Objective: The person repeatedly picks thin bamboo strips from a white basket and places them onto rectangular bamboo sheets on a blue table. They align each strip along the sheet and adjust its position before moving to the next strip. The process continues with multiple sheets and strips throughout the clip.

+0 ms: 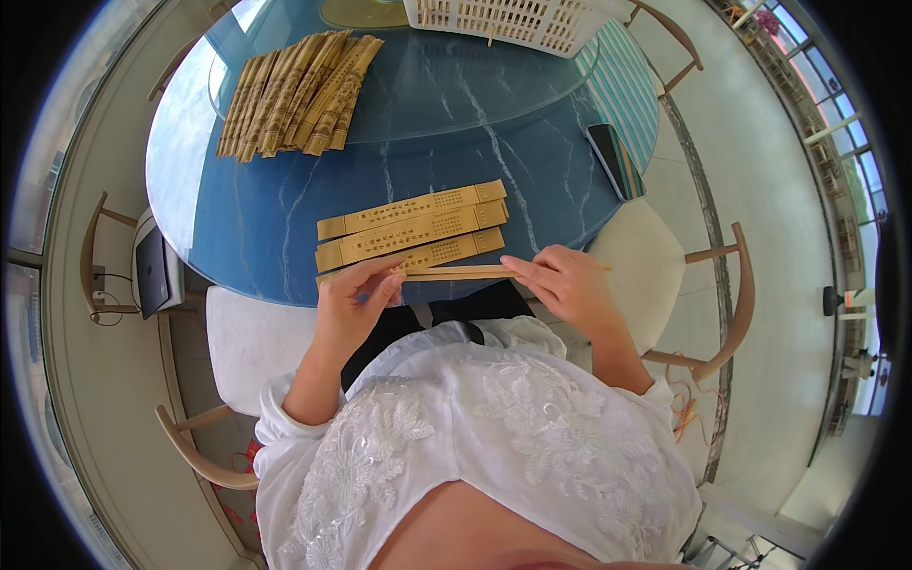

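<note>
A pair of light wooden chopsticks (pixel 461 273) lies level between my hands, close to the table's near edge. My left hand (pixel 356 299) pinches their left end between thumb and fingertips. My right hand (pixel 567 285) grips them toward the right, and their tips stick out past it. Just beyond the chopsticks, several flat tan paper chopstick sleeves (pixel 413 233) with dark print lie overlapped on the blue table. The left fingers cover part of the nearest sleeve.
A heap of tan paper sleeves (pixel 294 95) rests at the far left of the round blue marbled table (pixel 256 228). A white plastic basket (pixel 560 33) holding sticks stands at the back. A phone (pixel 617 161) lies at the right edge. Chairs (pixel 655 275) surround the table; one at left carries a laptop (pixel 151 271).
</note>
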Demonstrator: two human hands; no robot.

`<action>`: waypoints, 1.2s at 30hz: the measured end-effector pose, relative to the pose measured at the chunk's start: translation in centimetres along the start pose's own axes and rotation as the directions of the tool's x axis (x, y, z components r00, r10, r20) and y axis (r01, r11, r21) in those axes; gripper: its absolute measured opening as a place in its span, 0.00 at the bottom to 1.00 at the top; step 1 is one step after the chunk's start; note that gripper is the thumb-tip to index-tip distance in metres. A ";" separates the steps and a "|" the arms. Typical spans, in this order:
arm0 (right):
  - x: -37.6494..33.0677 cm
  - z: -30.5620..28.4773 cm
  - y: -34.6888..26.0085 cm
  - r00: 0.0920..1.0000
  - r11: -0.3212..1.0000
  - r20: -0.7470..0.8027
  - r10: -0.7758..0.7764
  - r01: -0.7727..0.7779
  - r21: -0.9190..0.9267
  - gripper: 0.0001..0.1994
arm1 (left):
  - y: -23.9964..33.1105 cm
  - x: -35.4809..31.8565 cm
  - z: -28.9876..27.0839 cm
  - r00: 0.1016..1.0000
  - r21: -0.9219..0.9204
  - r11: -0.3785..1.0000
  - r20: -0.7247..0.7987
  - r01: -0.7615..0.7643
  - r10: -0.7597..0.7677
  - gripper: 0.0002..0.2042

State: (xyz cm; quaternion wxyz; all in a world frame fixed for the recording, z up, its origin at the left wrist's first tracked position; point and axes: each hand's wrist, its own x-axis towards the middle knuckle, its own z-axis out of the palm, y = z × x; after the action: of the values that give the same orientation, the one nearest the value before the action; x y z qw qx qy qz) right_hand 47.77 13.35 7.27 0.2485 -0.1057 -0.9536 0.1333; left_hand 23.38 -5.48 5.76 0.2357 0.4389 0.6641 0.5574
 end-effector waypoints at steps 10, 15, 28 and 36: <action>-2.1 -1.5 3.7 0.898 0.908 -0.144 0.415 -0.400 0.124 0.16 | -2.3 0.1 -5.3 0.848 0.827 0.560 -0.261 -0.050 0.461 0.05; -0.5 0.4 4.6 0.914 0.913 -0.111 0.391 -0.369 0.175 0.16 | -4.2 -2.7 -9.0 0.873 0.825 0.550 -0.357 0.128 0.332 0.06; 2.2 1.0 4.7 0.946 0.941 -0.092 0.310 -0.292 0.173 0.17 | -4.9 0.6 -7.4 0.931 0.766 0.565 0.121 -0.308 0.344 0.13; 2.8 1.3 4.5 0.946 0.942 -0.117 0.303 -0.278 0.189 0.17 | -2.5 1.7 -8.1 0.985 0.590 0.808 -0.132 -0.014 0.114 0.04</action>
State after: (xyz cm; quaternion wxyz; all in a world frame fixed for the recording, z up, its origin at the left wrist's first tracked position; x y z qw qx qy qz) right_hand 45.30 18.06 6.05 0.3025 -0.2334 -0.8921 0.2412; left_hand 15.22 -8.35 5.90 0.0156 0.4659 0.8052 0.3666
